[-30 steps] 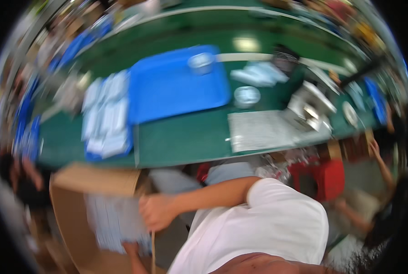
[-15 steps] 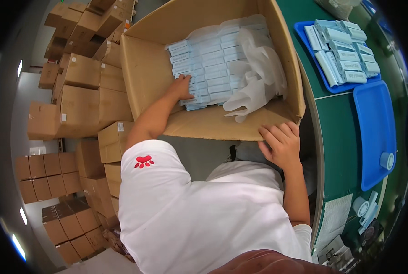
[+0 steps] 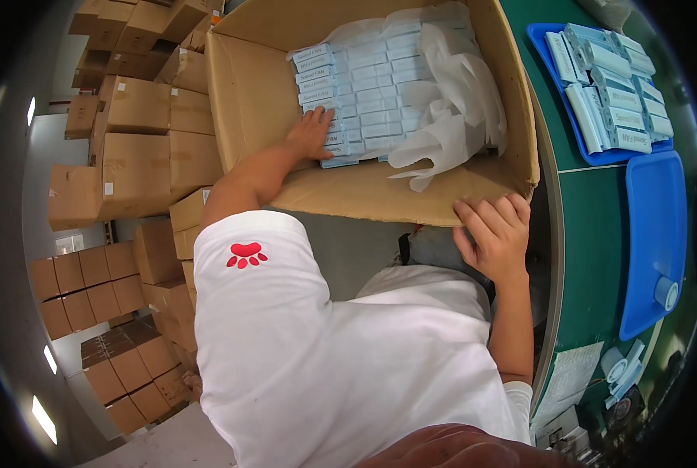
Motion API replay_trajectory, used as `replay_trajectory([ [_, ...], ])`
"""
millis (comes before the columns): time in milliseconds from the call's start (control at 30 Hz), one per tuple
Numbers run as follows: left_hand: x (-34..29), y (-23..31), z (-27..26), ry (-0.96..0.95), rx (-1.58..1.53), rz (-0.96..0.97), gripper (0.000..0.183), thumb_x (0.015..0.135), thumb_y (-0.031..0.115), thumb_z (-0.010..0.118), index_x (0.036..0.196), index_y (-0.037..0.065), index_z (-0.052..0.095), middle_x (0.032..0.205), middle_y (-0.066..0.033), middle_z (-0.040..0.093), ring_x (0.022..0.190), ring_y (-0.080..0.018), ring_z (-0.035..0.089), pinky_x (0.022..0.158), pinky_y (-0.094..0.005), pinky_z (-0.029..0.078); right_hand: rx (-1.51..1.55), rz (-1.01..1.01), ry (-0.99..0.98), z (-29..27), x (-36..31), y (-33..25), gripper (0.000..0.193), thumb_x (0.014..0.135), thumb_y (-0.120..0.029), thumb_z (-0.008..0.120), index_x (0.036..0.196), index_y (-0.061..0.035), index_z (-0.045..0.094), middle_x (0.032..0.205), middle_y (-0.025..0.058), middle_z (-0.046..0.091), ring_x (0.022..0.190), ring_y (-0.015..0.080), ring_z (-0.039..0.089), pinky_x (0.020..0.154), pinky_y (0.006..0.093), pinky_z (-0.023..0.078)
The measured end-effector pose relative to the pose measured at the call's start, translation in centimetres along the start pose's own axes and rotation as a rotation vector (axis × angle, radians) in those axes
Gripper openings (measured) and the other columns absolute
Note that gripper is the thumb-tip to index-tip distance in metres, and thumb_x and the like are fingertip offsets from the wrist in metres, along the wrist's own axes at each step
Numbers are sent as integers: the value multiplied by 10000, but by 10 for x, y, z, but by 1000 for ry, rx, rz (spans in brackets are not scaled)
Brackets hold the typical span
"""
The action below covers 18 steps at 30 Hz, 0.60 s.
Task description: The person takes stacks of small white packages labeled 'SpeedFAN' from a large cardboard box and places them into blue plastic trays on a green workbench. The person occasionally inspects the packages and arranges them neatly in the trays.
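A large open cardboard box [image 3: 247, 86] sits in front of me, tilted so its inside shows. Rows of small light-blue packs [image 3: 373, 110] lie packed in it, the left column with printed faces toward me. My left hand [image 3: 310, 136] reaches in and rests with spread fingers on the lower packs of that column. A crumpled sheet of white translucent wrapping [image 3: 465, 97] covers the right part of the rows. My right hand [image 3: 495, 234] is closed over the near edge of the box, close to its right corner.
On the green table [image 3: 590, 210] at right, a blue tray [image 3: 560, 101] holds more packs. A second blue tray [image 3: 654, 234] holds a white roll [image 3: 666, 292]. Stacked cartons [image 3: 138, 175] fill the left side. A paper sheet [image 3: 571, 378] lies near the table's edge.
The view has shifted, so the box and trays sit slightly higher and farther right. My left hand stays at the left column of packs; my right hand keeps hold of the box edge.
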<state>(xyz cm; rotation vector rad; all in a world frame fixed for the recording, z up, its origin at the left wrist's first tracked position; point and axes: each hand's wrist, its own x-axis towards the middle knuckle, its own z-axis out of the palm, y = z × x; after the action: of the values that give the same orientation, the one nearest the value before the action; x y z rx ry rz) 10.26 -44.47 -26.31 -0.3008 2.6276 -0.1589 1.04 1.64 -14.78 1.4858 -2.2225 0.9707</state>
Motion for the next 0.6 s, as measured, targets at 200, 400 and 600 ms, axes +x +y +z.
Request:
replay_trajectory([
  [200,-4,15,8,-8,43,-94,1238,646,430,904,1588,31,206,1598,-227,265,1475,-408,294,1232,-545,242,3,1,13,0,3,-1,285,734,-216,746,996,-108,713,997,-5,694,841,183,599,916,376,427],
  [400,4,2,18,19,-27,-60,1255,618,445,915,1586,42,224,1550,-249,297,1452,-437,295,1209,-547,296,12,0,17,1,4,1,287,727,-211,743,993,-107,712,974,-5,684,834,178,597,909,372,425],
  [600,9,-33,21,76,-273,77,1197,638,518,931,1555,34,334,1514,-228,355,1406,-424,368,1184,-502,362,7,-6,31,2,5,2,287,726,-211,747,991,-107,710,963,-6,678,825,188,587,905,371,423],
])
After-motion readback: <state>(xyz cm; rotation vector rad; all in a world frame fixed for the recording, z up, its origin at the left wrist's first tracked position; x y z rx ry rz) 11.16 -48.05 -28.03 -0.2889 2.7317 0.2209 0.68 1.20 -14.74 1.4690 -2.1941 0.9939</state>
